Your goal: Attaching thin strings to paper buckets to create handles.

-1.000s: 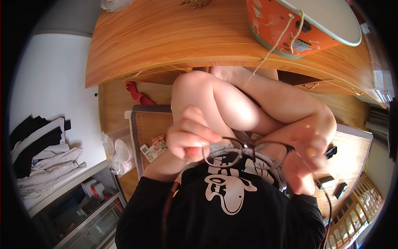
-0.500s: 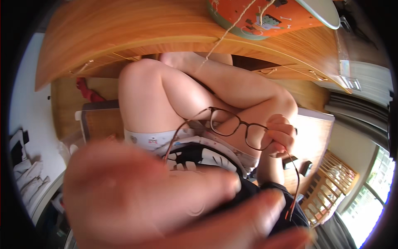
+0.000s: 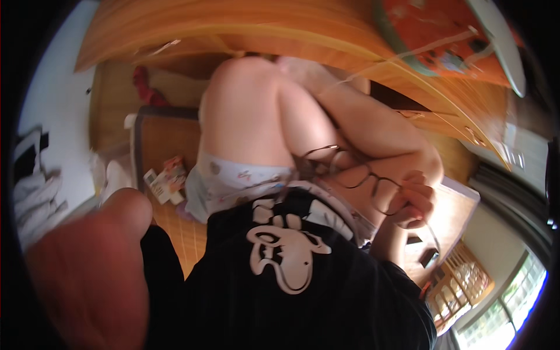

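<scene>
Starting with the pair of eyeglasses: dark, thin-rimmed, located above the person's lap and gripped at one end by the right hand. The right fingers are closed together and clamped on the eyeglasses near the hinge; one temple arm reaches toward the person's left over the bare legs, and the other runs downward from the grip. The left hand is large, blurred and close to the camera at lower left, well apart from the eyeglasses; whether its fingers are together or apart cannot be told. The legs are crossed, below patterned white shorts and a black T-shirt bearing a pale cartoon print. Beyond the knees stands a wooden desk, bearing an orange bucket with a pale rim; a light string trails from the bucket across the desk edge. Beneath the desk's left portion, a red sock lies on the floor. To the left, small packets lie near the shorts, and crumpled clothes farther out. To the right are a slatted wooden rack and a grey curtain.
</scene>
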`<state>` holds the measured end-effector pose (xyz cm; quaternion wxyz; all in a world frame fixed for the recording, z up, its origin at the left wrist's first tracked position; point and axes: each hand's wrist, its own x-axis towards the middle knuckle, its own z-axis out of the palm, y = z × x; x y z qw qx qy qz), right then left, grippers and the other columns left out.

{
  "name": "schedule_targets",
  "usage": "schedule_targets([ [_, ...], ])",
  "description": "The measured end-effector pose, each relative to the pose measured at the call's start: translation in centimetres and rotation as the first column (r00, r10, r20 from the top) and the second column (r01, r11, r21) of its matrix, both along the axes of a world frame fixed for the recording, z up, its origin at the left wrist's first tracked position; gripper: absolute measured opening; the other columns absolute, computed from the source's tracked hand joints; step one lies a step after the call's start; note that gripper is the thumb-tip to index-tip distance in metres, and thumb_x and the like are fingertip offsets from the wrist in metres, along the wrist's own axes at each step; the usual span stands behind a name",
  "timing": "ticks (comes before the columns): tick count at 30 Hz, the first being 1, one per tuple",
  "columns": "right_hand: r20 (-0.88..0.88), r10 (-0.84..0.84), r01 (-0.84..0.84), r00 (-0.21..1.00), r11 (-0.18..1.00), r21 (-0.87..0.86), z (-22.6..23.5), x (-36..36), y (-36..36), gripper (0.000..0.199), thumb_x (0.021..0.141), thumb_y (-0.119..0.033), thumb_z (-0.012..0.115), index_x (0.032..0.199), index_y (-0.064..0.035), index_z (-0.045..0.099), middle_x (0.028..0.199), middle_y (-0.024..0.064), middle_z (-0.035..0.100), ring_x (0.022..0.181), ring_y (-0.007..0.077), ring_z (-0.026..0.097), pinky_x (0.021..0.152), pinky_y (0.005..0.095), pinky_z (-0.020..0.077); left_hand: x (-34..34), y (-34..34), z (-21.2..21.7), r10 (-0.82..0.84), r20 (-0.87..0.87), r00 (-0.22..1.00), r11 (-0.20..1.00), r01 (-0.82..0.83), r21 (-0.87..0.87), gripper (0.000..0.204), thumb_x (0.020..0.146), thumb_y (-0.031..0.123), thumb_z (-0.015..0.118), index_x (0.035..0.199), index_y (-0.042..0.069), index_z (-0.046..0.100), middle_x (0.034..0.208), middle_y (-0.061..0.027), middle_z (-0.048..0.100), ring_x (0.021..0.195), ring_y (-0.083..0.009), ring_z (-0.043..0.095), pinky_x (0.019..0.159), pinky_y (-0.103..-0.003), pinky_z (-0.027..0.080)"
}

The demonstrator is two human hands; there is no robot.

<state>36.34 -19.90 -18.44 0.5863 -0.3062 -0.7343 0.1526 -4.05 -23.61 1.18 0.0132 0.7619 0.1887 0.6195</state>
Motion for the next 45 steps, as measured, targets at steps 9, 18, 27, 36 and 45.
schedule_targets([
  [9,0.011,-0.046,0.045,0.999,0.997,0.057,-0.2,-0.3,2.6,0.043,0.109,-0.037,0.039,0.094,0.0,0.053,0.075,0.0132,0.054,0.056,0.021,0.045,0.056,0.039,0.0441,-24.7,-16.3,-29.4,0.519,-0.722,0.459,-0.28,-0.706,-0.65,0.042,0.091,0.013,0.064,0.131,0.001,0.058,0.127,-0.0154,0.062,0.116,-0.0239,0.058,0.103,-0.038,0.045],
  [18,0.065,0.077,-0.083,0.995,0.992,0.096,0.7,-2.0,2.8,0.041,0.109,-0.033,0.038,0.096,0.0017,0.054,0.074,0.0131,0.055,0.057,0.0207,0.046,0.055,0.039,0.0441,-27.0,-29.7,-42.5,0.638,-0.652,0.411,-0.451,-0.487,-0.748,0.056,0.082,0.026,0.081,0.121,-0.009,0.061,0.103,-0.0188,0.072,0.092,-0.0256,0.071,0.08,-0.035,0.056],
  [27,0.026,0.011,-0.013,1.0,0.998,0.058,0.4,-1.0,0.5,0.041,0.109,-0.034,0.037,0.095,0.0016,0.054,0.075,0.0121,0.054,0.057,0.0189,0.045,0.058,0.0387,0.0437,-25.3,-26.3,-44.1,0.885,-0.371,0.283,-0.36,-0.092,-0.928,0.038,0.087,0.018,0.079,0.115,-0.001,0.063,0.095,-0.0057,0.069,0.081,-0.0122,0.065,0.071,-0.026,0.054],
  [36,0.021,0.036,-0.038,0.999,0.995,0.094,1.0,-1.5,0.9,0.039,0.109,-0.031,0.038,0.096,0.001,0.054,0.075,0.0113,0.054,0.057,0.0187,0.045,0.058,0.0382,0.0428,-24.1,-19.3,-34.8,0.993,0.11,0.033,0.113,-0.124,-0.986,0.033,0.095,0.015,0.07,0.119,0.003,0.051,0.111,-0.0103,0.067,0.095,-0.0175,0.067,0.081,-0.033,0.056],
  [45,0.491,-0.575,0.685,0.654,0.726,-0.062,1.6,-1.7,-0.4,0.026,0.097,-0.024,0.054,0.092,-0.0022,0.068,0.086,0.0097,0.068,0.079,0.0253,0.063,0.073,0.0365,0.0513,14.4,3.5,-9.1,-0.582,0.806,-0.11,0.066,0.981,0.181,0.045,0.101,0.036,0.06,0.118,-0.005,0.058,0.096,-0.0125,0.067,0.075,-0.0166,0.06,0.065,-0.032,0.05],
])
